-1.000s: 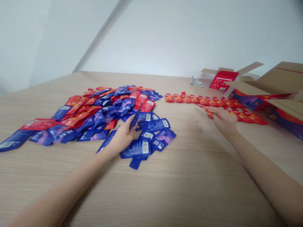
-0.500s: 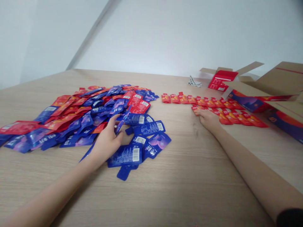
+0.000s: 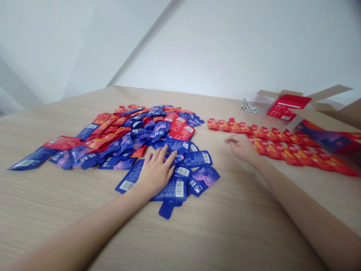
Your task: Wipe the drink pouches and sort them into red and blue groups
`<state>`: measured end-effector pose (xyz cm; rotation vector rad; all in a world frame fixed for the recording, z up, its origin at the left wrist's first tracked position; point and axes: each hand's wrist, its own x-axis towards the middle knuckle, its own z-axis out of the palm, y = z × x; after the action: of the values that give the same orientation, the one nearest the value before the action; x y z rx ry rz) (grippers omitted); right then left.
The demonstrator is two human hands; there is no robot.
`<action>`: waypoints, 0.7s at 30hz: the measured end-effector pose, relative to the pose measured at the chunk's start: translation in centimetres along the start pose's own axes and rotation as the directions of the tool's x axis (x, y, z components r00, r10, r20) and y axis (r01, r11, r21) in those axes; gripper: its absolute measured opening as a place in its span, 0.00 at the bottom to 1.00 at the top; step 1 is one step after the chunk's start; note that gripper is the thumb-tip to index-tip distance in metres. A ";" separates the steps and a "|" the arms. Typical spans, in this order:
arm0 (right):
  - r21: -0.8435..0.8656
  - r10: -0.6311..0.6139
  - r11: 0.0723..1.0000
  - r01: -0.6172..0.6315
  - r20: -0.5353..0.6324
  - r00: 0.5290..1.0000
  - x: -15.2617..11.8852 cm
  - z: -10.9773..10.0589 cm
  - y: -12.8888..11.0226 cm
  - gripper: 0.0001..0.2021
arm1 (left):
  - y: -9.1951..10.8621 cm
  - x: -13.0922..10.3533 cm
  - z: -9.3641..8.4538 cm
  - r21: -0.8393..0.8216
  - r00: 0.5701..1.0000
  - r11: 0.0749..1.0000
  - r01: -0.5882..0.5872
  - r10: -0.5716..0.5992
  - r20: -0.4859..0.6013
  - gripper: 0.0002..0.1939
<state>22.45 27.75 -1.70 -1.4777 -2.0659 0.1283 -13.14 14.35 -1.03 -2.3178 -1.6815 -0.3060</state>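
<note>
My left hand (image 3: 158,171) lies palm down, fingers spread, on a loose cluster of blue sachets (image 3: 201,180) with white barcodes. A small blue piece shows beneath its fingertips. Just left of the front row of red sachets (image 3: 290,154), my right hand (image 3: 243,147) hovers near the table, fingers loosely bent and apart with nothing visible in them. Behind that row runs a second line of red sachets (image 3: 246,128), overlapping toward the right. Part of the front row's left end is hidden by my right hand.
A large heap of mixed red and blue sachets (image 3: 113,130) covers the left of the wooden table (image 3: 214,229). At the back right stand an open red box (image 3: 289,105) and a larger open carton (image 3: 324,137). A crumpled paper (image 3: 249,107) lies beside them.
My left hand has put down the blue sachet it was pinching and now rests flat on the cluster. My right hand has let go of the front row's end sachet. The view has turned left.
</note>
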 end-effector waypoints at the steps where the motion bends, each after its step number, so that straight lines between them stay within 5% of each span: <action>1: 0.038 -0.009 0.999 0.008 0.035 0.999 1.4 1.1 -1.8 0.18 | 0.2 -0.1 0.3 -0.012 1.000 1.000 -0.002 0.002 0.023 0.25; 6: 0.146 0.016 0.989 -0.039 0.153 0.988 8.5 6.3 -8.9 0.15 | 0.3 -0.2 0.8 -0.081 0.995 0.996 0.022 -0.014 0.102 0.25; 11: 0.179 0.084 0.974 -0.135 0.269 0.960 11.9 8.9 -11.1 0.12 | 0.2 -0.2 0.5 -0.085 0.993 0.996 0.025 -0.014 0.119 0.25; 16: 0.295 0.137 0.929 -0.221 0.282 0.950 12.0 8.9 -10.9 0.09 | 0.3 -0.2 0.5 -0.090 0.992 0.996 0.006 0.006 0.129 0.26; 21: 0.454 0.138 0.857 -0.245 0.256 0.957 10.1 5.6 -10.6 0.08 | 0.2 -0.3 0.5 -0.103 0.992 0.995 0.004 0.009 0.126 0.26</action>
<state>8.66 34.10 2.05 -1.3874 -1.8494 0.8577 -13.05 14.22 -1.60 -2.4610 -1.7605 -0.2556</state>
